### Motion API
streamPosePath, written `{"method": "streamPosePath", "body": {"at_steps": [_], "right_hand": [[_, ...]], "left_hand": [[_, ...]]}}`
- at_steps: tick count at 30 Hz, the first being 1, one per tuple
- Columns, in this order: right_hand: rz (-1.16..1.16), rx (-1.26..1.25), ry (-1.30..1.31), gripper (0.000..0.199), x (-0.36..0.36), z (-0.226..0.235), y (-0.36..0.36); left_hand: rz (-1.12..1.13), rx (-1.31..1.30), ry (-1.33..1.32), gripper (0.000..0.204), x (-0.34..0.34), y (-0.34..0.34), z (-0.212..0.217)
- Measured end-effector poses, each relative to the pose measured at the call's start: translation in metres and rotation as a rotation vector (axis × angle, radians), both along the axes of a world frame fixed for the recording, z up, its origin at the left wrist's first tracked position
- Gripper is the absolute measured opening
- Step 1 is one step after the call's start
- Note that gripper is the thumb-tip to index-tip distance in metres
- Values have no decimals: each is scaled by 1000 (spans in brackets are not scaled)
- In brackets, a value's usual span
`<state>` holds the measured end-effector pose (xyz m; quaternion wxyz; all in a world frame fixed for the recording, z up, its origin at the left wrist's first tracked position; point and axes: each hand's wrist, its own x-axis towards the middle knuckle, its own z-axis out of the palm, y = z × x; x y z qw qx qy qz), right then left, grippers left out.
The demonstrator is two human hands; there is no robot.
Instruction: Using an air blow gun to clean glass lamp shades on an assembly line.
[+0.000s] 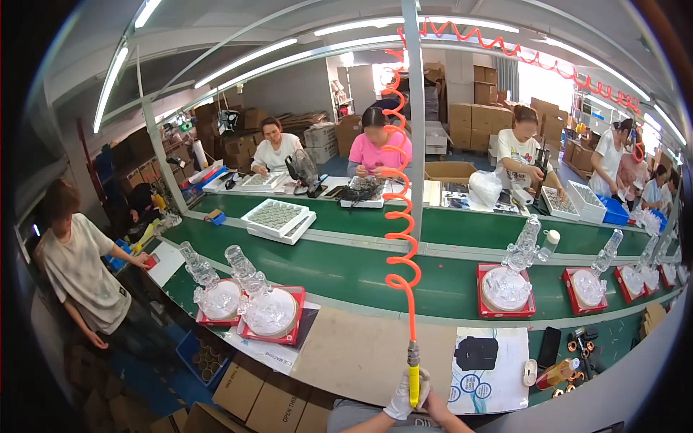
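A yellow air gun (413, 387) hangs upright from a coiled orange hose (401, 249), close in front of my body. My left hand (398, 404), in a white glove, is closed on the air gun from its left side. Against the gun's lower right side lies my right hand (433, 405), also closed, with its fingers partly hidden behind the gun. Just beyond both hands is a brown board (354, 357) on the bench edge. To its right lies a white printed sheet (498, 393) carrying a black flat piece (476, 353).
Clear glass-like pieces on red trays (294, 335) stand left and right along a green conveyor (346, 268). A phone (549, 348), white case (530, 372) and drink bottle (557, 374) lie at right. Stacked white trays (277, 218) sit farther back. Several people work across; one stands left.
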<state>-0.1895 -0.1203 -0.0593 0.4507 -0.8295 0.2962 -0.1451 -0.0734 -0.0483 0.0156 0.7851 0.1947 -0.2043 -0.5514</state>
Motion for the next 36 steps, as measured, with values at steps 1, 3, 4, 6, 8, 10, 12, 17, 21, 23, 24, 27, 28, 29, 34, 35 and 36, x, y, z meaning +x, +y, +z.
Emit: {"method": "streamPosePath", "body": {"at_steps": [1, 3, 4, 6, 8, 10, 12, 17, 21, 23, 24, 27, 28, 29, 34, 35, 36], "right_hand": [[-36, 505, -42, 49, -1, -23, 0], [-89, 858, -147, 42, 0, -36, -3], [-89, 859, -149, 42, -2, -36, -6], [88, 219, 1, 43, -9, -36, -12], [82, 46, -6, 44, -7, -17, -4], [78, -128, -10, 47, -4, 14, 1], [79, 87, 107, 42, -3, 39, 1], [-159, 1012, 101, 34, -5, 43, -5], [-134, 1158, 146, 35, -6, 41, -7], [-114, 1181, 133, 35, -8, 40, -9], [-93, 1205, 120, 35, -9, 39, -10], [-133, 1176, 132, 36, -10, 27, -15], [-133, 1177, 134, 36, -11, 25, -16], [-162, 1050, 158, 37, -12, 24, -16], [-272, 761, 186, 39, -17, 17, -20], [-265, 675, 155, 39, -22, -1, -25], [-259, 589, 124, 40, -25, -14, -30]], "left_hand": [[1, -11, 20, 59, 5, -5, -8], [-32, -26, -7, 60, 10, -7, -7], [-67, -41, -33, 61, 14, -7, -6], [-6, 139, 79, 60, 19, 0, 35], [82, 318, 187, 60, 30, 11, 43], [97, 217, -157, 54, 49, 12, 24], [107, 268, -154, 50, 44, 16, 43], [12, 201, -59, 49, 33, 16, 48], [-12, 211, -135, 51, 26, 17, 46], [-5, 203, -183, 51, 22, 16, 38], [-5, 202, -183, 51, 21, 15, 35], [-8, 210, -195, 50, 15, 15, 37], [11, 204, -185, 49, 14, 14, 35], [30, 198, -175, 48, 14, 13, 35], [15, 195, -144, 48, 14, 12, 35], [15, 213, -146, 48, 14, 12, 34], [12, 213, -146, 48, 14, 11, 35]]}}
